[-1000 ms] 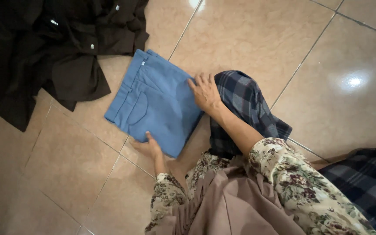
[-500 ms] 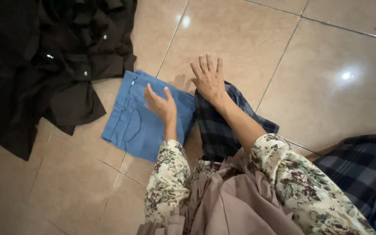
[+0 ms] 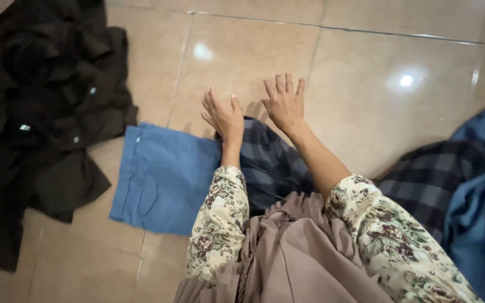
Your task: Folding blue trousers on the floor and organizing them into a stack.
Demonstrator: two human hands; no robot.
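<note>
A folded blue garment (image 3: 164, 177) lies flat on the tan tiled floor (image 3: 366, 67). Right of it, partly under my arms, lies a dark blue plaid cloth (image 3: 273, 165). My left hand (image 3: 224, 115) hovers over the seam between the blue garment and the plaid cloth, fingers spread, holding nothing. My right hand (image 3: 284, 102) is beside it at the far edge of the plaid cloth, fingers spread and empty. Both arms wear floral sleeves. Whether the hands touch the cloth is unclear.
A heap of black clothing (image 3: 40, 123) covers the floor at the left, touching the blue garment's corner. More plaid cloth (image 3: 428, 174) and blue fabric (image 3: 484, 224) lie at the right. My brownish pleated skirt (image 3: 304, 258) fills the bottom.
Both hands have lifted off the blue garment and moved right toward the plaid cloth, now side by side. The view has shifted, so the black heap sits further left.
</note>
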